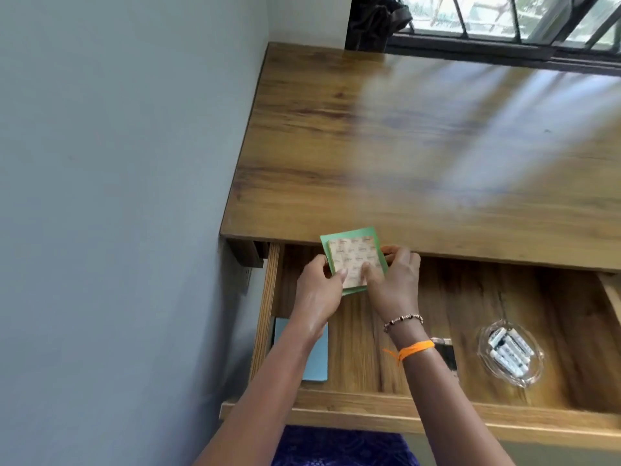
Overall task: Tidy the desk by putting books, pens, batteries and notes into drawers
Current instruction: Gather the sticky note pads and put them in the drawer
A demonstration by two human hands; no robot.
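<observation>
Both hands (left (pixel 317 290), right (pixel 393 284)) clamped on green-backed patterned notes (pixel 353 260) above open drawer (pixel 470 297).

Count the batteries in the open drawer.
About 4, lying side by side in the clear dish at the drawer's right; glare and overlap may hide more.
</observation>
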